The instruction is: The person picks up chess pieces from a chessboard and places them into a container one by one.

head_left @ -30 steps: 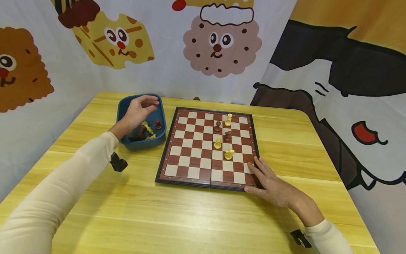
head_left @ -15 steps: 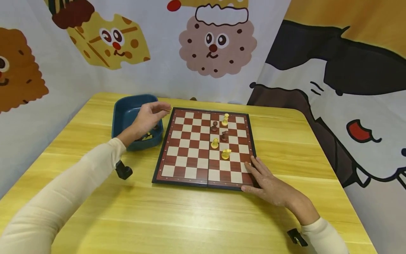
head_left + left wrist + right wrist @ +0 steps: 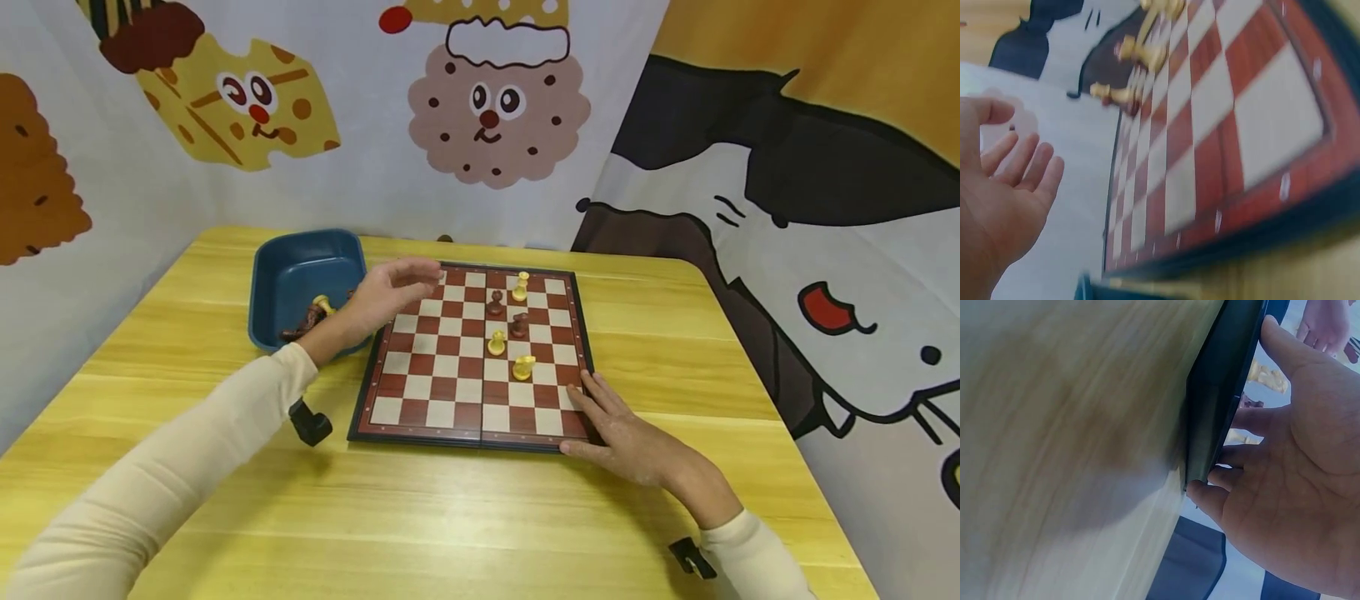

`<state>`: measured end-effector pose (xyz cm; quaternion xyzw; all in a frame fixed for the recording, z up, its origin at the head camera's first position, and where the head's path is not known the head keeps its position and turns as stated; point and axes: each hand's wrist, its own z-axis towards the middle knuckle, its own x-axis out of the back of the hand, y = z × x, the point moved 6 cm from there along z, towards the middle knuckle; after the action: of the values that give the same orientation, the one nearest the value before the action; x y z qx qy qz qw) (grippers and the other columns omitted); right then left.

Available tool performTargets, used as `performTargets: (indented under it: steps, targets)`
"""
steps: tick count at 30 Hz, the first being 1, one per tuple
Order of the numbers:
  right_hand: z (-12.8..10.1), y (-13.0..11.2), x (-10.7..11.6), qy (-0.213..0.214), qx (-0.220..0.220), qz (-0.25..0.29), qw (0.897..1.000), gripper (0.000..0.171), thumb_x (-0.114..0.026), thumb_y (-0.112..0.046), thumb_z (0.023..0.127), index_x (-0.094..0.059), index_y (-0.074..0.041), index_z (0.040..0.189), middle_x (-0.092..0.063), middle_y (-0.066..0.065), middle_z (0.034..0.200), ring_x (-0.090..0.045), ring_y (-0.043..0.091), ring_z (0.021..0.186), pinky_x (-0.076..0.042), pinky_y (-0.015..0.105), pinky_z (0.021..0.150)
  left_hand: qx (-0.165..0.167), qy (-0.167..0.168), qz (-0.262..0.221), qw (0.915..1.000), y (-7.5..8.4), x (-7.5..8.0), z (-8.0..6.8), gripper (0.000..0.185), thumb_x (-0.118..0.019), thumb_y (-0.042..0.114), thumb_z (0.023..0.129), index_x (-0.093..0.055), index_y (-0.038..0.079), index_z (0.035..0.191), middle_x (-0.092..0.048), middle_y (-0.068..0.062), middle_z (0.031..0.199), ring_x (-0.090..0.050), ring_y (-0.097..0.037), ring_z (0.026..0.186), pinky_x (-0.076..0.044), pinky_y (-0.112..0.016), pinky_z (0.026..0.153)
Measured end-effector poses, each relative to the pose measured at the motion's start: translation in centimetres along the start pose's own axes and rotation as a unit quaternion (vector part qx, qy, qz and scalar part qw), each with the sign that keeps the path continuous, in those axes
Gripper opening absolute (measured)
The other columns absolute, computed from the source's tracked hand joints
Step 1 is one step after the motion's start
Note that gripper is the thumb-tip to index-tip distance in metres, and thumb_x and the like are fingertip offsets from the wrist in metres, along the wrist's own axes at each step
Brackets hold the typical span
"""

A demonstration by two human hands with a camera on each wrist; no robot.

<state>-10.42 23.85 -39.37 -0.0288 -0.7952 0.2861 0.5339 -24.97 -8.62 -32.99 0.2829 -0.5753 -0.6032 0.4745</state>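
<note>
A red-and-cream chessboard [image 3: 420,400] lies on the yellow wooden table [image 3: 450,517]. Several pieces stand on its right half: yellow ones [image 3: 522,367] [image 3: 496,342] [image 3: 521,287] and brown ones [image 3: 496,302] [image 3: 517,325]. My left hand [image 3: 390,292] hovers over the board's far left corner, fingers relaxed and empty; the left wrist view shows its bare palm [image 3: 997,200] above the board [image 3: 1222,137]. My right hand [image 3: 622,433] lies flat on the board's near right corner, fingers straight; in the right wrist view its fingers [image 3: 1260,419] press the board's edge [image 3: 1216,406].
A blue tray [image 3: 296,279] with several brown and yellow pieces [image 3: 322,304] sits left of the board. Cartoon-printed cloth walls [image 3: 487,117] close in the table at the back and both sides. A black wrist mount [image 3: 309,423] hangs under my left sleeve.
My left hand has left the blue tray and moved right, over the board's far left corner, holding nothing. My right hand stays on the board's near right corner.
</note>
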Motion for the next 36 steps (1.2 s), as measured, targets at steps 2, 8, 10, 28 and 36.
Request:
performTargets:
  steps: [2,8,10,28,36]
  targets:
    - [0.0,0.0,0.0,0.000,0.000,-0.001,1.000,0.095,-0.057,-0.066,0.095,-0.024,-0.008,0.163,0.000,0.017,0.169,0.001,0.039,0.153,-0.035,0.066,0.107,0.002,-0.024,-0.026,0.9994,0.1,-1.3,0.0,0.038,-0.059,0.003,0.103,-0.055,-0.004,0.140,-0.057,-0.023,0.138,-0.055,-0.038,0.125,-0.050,-0.047,0.099]
    - [0.0,0.0,-0.1,0.006,0.003,-0.005,1.000,0.094,-0.057,-0.066,0.096,-0.025,-0.007,0.162,-0.001,0.017,0.169,0.001,0.039,0.153,-0.034,0.068,0.106,0.015,-0.065,-0.069,0.9954,-0.4,-4.1,0.3,0.041,-0.060,0.002,0.102,-0.053,-0.004,0.142,-0.057,-0.021,0.139,-0.050,-0.043,0.130,-0.045,-0.052,0.104]
    - [0.0,0.0,-0.1,0.006,0.003,-0.003,1.000,0.094,-0.058,-0.065,0.096,-0.025,-0.007,0.162,-0.001,0.017,0.169,0.001,0.039,0.153,-0.034,0.068,0.107,0.022,-0.067,-0.065,0.9954,-0.7,-4.8,0.4,0.039,-0.061,0.002,0.101,-0.056,-0.004,0.140,-0.058,-0.020,0.137,-0.050,-0.044,0.129,-0.043,-0.055,0.105]
    - [0.0,0.1,0.0,0.008,0.002,-0.011,1.000,0.094,-0.056,-0.067,0.096,-0.025,-0.009,0.163,0.000,0.015,0.169,0.000,0.039,0.153,-0.035,0.067,0.106,0.105,-0.048,0.001,0.9933,-3.2,-9.6,1.0,0.036,-0.065,-0.003,0.097,-0.064,-0.003,0.133,-0.065,-0.016,0.127,-0.061,-0.026,0.112,-0.054,-0.034,0.088]
    - [0.0,0.2,-0.1,0.008,0.004,-0.002,1.000,0.094,-0.056,-0.067,0.095,-0.024,-0.009,0.163,0.000,0.016,0.169,0.001,0.038,0.153,-0.033,0.067,0.107,0.133,-0.062,0.043,0.9882,-4.5,-10.5,1.3,0.034,-0.068,0.001,0.097,-0.068,0.002,0.131,-0.068,-0.009,0.122,-0.063,-0.021,0.110,-0.054,-0.030,0.086]
